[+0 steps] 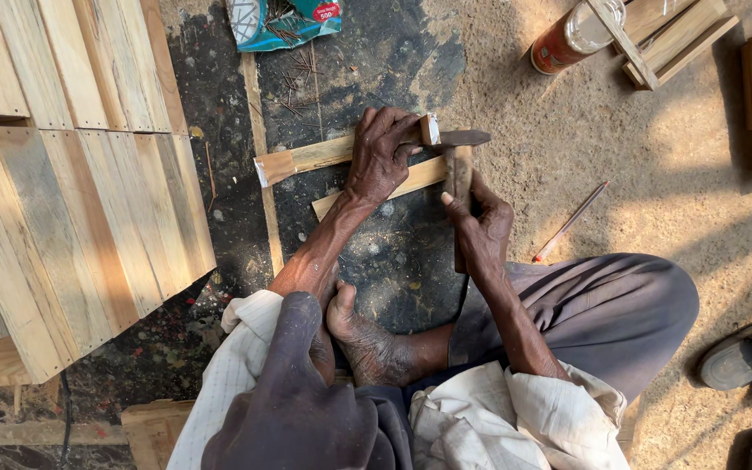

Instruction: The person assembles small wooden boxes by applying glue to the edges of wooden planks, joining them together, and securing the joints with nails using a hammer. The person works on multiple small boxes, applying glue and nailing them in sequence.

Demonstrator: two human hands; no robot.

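Two hands busy: left hand (382, 157) pressed flat on upper strip (324, 154), right hand (480, 228) gripped a hammer (458, 170) over lower strip (415, 178). Risk: hammer slips, hits left fingers. Floor (567, 165) dusty concrete; nails (298, 74), pencil (570, 222), plank panel (89, 218) nearby.

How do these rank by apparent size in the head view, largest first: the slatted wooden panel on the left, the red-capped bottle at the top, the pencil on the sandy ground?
1. Slatted wooden panel, by far the largest.
2. Bottle and pencil: unsure. The pencil looks longer but much thinner, and the bottle is partly covered by a wooden strip.
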